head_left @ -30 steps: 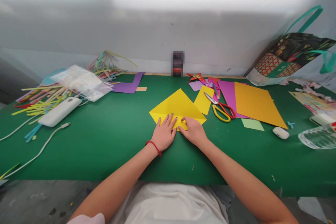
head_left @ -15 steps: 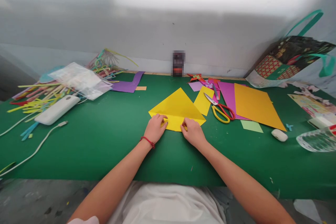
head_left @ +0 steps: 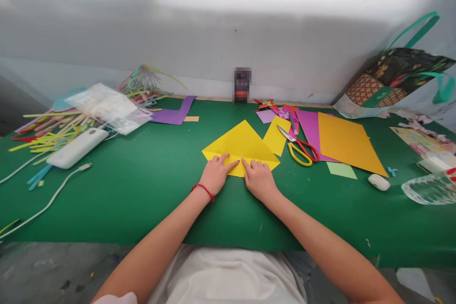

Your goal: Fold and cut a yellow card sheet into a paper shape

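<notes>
A folded sheet of yellow paper (head_left: 244,138) lies flat on the table with one corner pointing away from me and a crease running across its lower part. My left hand (head_left: 215,174), with a red cord bracelet at the wrist, rests on the near left of the sheet, thumb and fingers stretched out. On the near right, my right hand (head_left: 260,179) presses the paper with its fingers apart. The tips of both hands nearly meet at the middle of the folded strip. Neither hand grips the sheet; parts of its near edge are hidden beneath them.
Scissors (head_left: 299,151) lie right of the sheet, near a yellow paper strip (head_left: 277,135) and orange card (head_left: 351,142). A water bottle (head_left: 429,187) and white case (head_left: 379,182) are farther right. Leftward are a power bank (head_left: 77,147), cable (head_left: 53,203) and paper strips (head_left: 64,128).
Both hands went from curled fingers pinching the near edge to fingers stretched flat on the folded strip. Their fingertips moved closer together at the middle. The sheet stayed nearly in place.
</notes>
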`<state>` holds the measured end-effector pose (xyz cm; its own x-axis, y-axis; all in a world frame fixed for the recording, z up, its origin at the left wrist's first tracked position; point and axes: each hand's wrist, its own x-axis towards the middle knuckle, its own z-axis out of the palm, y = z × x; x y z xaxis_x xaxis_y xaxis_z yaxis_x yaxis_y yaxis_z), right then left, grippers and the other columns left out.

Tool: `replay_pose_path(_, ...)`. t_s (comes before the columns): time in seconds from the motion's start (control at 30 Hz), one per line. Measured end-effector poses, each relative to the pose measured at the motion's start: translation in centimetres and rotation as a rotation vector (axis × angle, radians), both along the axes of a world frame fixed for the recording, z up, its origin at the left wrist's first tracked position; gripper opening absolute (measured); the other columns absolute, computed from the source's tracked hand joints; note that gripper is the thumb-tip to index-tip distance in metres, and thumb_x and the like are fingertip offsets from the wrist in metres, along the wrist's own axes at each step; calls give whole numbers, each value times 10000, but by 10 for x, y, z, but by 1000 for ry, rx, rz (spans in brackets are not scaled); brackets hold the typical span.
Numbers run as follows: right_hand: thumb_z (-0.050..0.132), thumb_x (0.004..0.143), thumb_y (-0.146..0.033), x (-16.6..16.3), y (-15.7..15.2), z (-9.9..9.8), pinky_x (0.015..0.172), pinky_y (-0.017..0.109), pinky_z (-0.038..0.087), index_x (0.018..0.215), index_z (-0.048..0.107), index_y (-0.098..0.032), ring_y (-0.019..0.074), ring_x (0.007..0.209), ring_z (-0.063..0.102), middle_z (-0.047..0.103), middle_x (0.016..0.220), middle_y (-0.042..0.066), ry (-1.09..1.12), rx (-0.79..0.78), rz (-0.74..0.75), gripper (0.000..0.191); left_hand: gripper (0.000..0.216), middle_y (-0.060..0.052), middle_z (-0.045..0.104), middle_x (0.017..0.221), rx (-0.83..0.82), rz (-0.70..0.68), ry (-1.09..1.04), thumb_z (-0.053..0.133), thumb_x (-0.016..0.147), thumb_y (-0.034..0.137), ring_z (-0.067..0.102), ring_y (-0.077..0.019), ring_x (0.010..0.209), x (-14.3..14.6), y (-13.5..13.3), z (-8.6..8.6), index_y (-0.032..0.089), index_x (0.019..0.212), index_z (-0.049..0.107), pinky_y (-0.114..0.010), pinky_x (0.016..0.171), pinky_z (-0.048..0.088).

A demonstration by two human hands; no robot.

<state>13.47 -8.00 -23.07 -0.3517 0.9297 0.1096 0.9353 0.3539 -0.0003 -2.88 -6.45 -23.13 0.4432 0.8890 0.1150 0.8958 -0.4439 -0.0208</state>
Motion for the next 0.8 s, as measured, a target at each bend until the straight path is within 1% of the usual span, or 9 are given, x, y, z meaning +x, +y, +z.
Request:
replay_pose_path(0.17, 320, 861, -168, -3, -3, 1, 685, 348, 353, 1319, 414, -128, 239, 836, 522, 591, 932, 133, -43, -3, -9, 469, 442, -71, 483, 1227, 0, 3, 11, 418, 855, 118, 517, -202, 933, 0, 2, 0, 358, 1214, 512, -344, 795, 445)
replay_pose_path(0.3, 287, 879, -179, -8, -7, 2, 667, 361, 375, 1326, 407, -154, 256, 835, 541, 602, 949, 157, -64, -7, -77, 463, 441, -76, 486, 1233, 13, 2, 26, 412, 851, 114, 528, -202, 941, 2, 0, 2, 347, 1212, 511, -340, 782, 450)
replay_pose_path(0.33, 284, 881, -179, -10, -7, 2, 681, 371, 383, 1322, 412, -157, 268, 880, 541, 595, 1012, 175, -58, -2, -96, 460, 433, -77, 489, 1236, 20, 7, 30, 409, 852, 115, 531, -204, 947, 3, -1, 2, 341, 1205, 517, -339, 778, 451)
replay_pose_path(0.4, 288, 874, -164, -12, -8, 0, 764, 404, 388, 1312, 424, -143, 303, 1063, 485, 521, 1206, 202, -29, 20, -106, 459, 413, -83, 495, 1248, 30, 11, 32, 395, 858, 117, 530, -212, 988, 6, -3, 4, 319, 1194, 525, -344, 788, 452)
replay_pose_path(0.5, 292, 859, -135, -11, -6, -7, 952, 451, 297, 1310, 424, -125, 296, 1299, 252, 312, 1420, 151, 37, 48, -66, 470, 388, -107, 469, 1304, 13, -20, 27, 359, 870, 113, 467, -228, 1145, 10, -5, 4, 239, 1199, 523, -379, 899, 409)
replay_pose_path(0.53, 287, 861, -138, -9, -5, -9, 990, 456, 261, 1317, 415, -131, 284, 1325, 204, 273, 1442, 126, 57, 42, -59, 473, 392, -114, 446, 1331, -5, -38, 23, 342, 872, 104, 430, -225, 1195, 10, -4, 4, 210, 1209, 512, -388, 943, 378)
replay_pose_path(0.6, 276, 884, -188, -6, -4, -14, 1025, 459, 225, 1336, 388, -164, 274, 1338, 184, 242, 1457, 90, 87, 19, -67, 466, 418, -113, 399, 1375, -54, -69, 6, 306, 871, 79, 377, -207, 1251, 10, -3, 2, 177, 1238, 479, -394, 998, 329)
replay_pose_path(0.73, 284, 910, -354, -1, -4, -18, 1048, 468, 196, 1365, 333, -214, 276, 1343, 171, 224, 1463, 68, 105, -11, -89, 478, 467, -76, 364, 1403, -121, -93, -40, 262, 866, 62, 332, -171, 1283, 7, 0, -4, 195, 1285, 419, -385, 1024, 303)
replay_pose_path(0.8, 284, 910, -381, -2, -5, -17, 1052, 478, 184, 1371, 316, -222, 274, 1348, 149, 205, 1468, 69, 98, -27, -100, 489, 478, -75, 337, 1417, -126, -87, -49, 261, 860, 61, 308, -172, 1296, 6, 0, -5, 200, 1291, 411, -394, 1032, 288)
